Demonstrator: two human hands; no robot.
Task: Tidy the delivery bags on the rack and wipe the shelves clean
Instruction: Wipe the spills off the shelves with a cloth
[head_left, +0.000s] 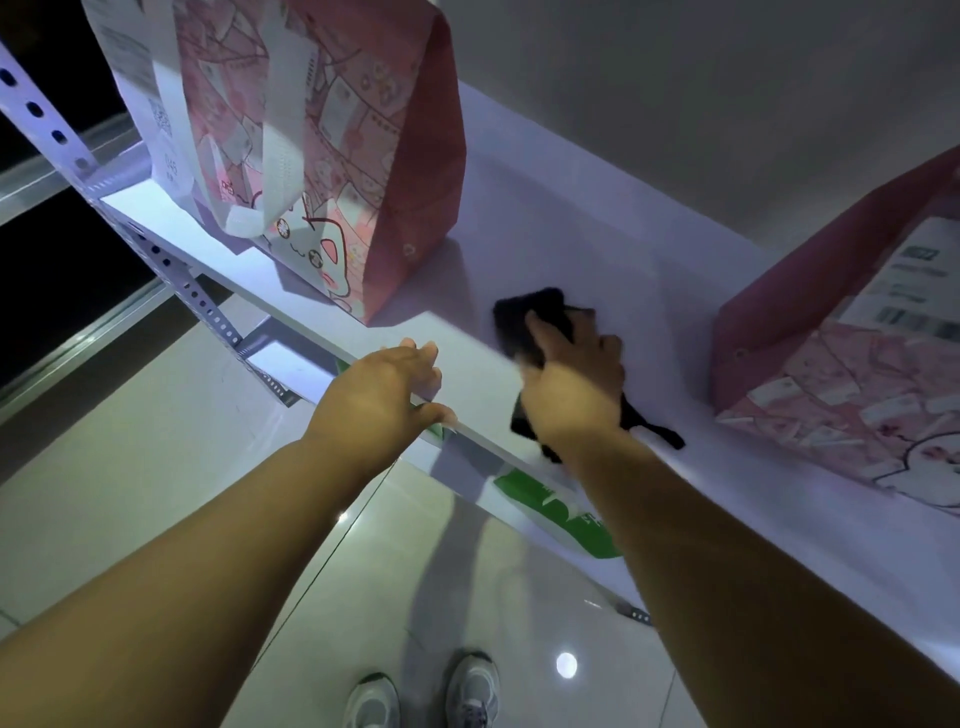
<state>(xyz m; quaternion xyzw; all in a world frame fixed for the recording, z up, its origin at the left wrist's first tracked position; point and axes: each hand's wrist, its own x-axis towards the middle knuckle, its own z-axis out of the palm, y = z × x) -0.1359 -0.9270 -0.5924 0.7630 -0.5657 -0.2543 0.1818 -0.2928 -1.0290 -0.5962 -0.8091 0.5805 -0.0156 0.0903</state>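
1. In the head view, from where I sit, much is cut off. The left pink bag (337, 156) loses its top at the upper edge of the frame, and the right pink bag (841, 364) runs out past the right edge. The print on their white labels is too small for me to read.
2. Under the white shelf (597, 218) a green-and-white bag (561, 509) shows only as a strip; the board hides the rest of it.
3. The black cloth (524, 317) is partly covered by the hand on it. One end pokes out ahead of the fingers and another trails back by the wrist.
4. The right hand (571, 384) has its fingers curled round that cloth and presses it onto the shelf, between the two bags. Its edges are blurred.
5. The left hand (384, 395) grips the shelf's front edge, fingers hooked over the top and thumb at the lip, just in front of the left bag.
6. Both bags stand on the shelf, well apart.
7. A perforated post (47, 119) rises at the left, and two shoes (421, 696) are cropped at the bottom of the frame.
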